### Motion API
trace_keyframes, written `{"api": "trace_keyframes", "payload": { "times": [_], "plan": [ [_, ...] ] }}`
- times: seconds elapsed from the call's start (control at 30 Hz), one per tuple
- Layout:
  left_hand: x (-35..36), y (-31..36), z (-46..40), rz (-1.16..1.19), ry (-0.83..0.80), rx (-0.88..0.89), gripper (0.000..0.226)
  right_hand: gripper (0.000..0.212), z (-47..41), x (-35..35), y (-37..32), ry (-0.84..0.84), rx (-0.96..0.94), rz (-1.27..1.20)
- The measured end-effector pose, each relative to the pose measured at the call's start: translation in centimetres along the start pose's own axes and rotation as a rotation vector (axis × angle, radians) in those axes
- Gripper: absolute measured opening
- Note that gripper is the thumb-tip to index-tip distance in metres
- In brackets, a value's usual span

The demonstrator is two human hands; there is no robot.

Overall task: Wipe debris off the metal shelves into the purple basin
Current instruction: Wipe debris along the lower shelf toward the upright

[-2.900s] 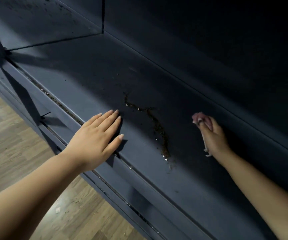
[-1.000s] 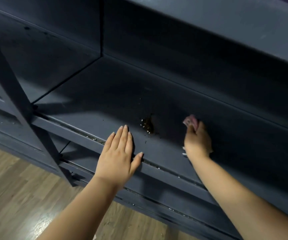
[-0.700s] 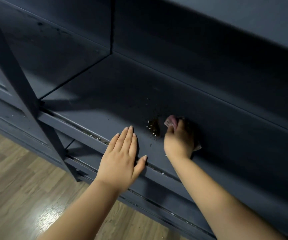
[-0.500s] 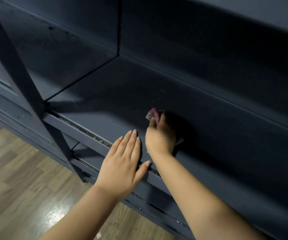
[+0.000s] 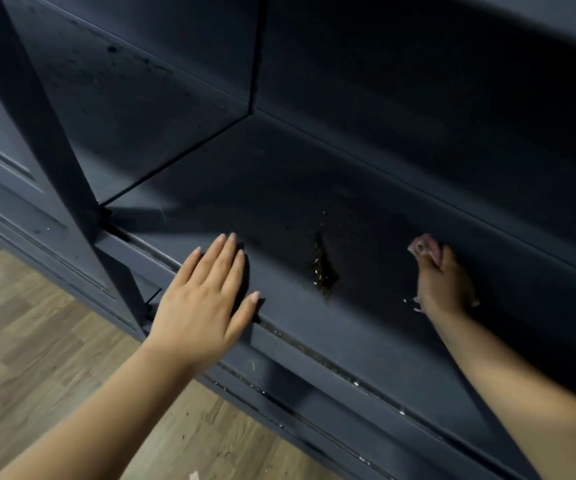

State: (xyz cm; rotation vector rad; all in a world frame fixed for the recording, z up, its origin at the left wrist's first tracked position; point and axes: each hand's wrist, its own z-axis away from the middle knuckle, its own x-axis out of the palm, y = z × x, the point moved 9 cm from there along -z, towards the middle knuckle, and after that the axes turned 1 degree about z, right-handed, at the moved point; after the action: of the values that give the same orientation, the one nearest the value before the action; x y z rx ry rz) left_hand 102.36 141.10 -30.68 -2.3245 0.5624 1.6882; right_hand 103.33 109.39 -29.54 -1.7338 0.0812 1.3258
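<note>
Head view: I can't find the purple basin anywhere, it's out of frame. Dark metal shelf (image 5: 366, 327), its back half deep in shadow, hard to read. The debris pile (image 5: 322, 270) is a short brownish streak on the shelf, fine grains only partly resolvable. Left hand (image 5: 207, 299) lies flat at the shelf's front lip, left of the debris pile, fingers straight and together, holding nothing. Right hand (image 5: 444, 282) is right of the debris pile, fingers curled round a pink rag (image 5: 423, 247); most of the rag is hidden under the hand, only the pink tip and pale scraps near the wrist show. Wood floor (image 5: 37, 341) left of the shelf.

Versus half a second ago: the right hand was almost beside the left, covering the debris; now it's drawn well to the right and the pile is exposed. The left hand has hardly shifted.
</note>
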Motion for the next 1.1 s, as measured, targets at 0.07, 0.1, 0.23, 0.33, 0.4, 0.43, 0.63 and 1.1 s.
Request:
{"api": "trace_keyframes", "payload": {
  "times": [0.07,0.1,0.23,0.33,0.4,0.43,0.63,1.1],
  "plan": [
    [0.5,-0.9,-0.4,0.015,-0.008,-0.003,0.067,0.033,0.0,0.9,-0.6,0.008,-0.004,0.042],
    [0.7,-1.0,-0.4,0.029,0.003,-0.002,0.066,0.039,-0.1,1.6,-1.2,0.011,-0.030,0.054],
    [0.7,-0.9,-0.4,0.078,0.038,-0.043,0.065,0.045,2.0,5.5,-5.4,-0.076,-0.186,0.045],
    [0.6,-1.0,-0.5,0.088,0.024,-0.037,0.072,0.038,5.1,8.8,-9.1,-0.186,-0.263,-0.008],
    [0.6,-1.1,-0.4,0.090,0.024,-0.036,0.073,0.029,6.5,10.9,-11.3,-0.267,-0.294,-0.021],
    [0.6,-1.1,-0.4,0.088,0.021,-0.034,0.073,0.027,6.9,11.6,-12.1,-0.307,-0.307,-0.056],
    [0.7,-1.2,-0.5,0.090,-0.005,-0.021,0.071,0.016,4.2,9.0,-9.7,-0.373,-0.142,-0.474],
    [0.8,-1.1,-0.5,0.120,-0.001,-0.023,0.073,0.035,11.0,11.0,-12.8,-0.137,-0.303,0.081]
  ]
}}
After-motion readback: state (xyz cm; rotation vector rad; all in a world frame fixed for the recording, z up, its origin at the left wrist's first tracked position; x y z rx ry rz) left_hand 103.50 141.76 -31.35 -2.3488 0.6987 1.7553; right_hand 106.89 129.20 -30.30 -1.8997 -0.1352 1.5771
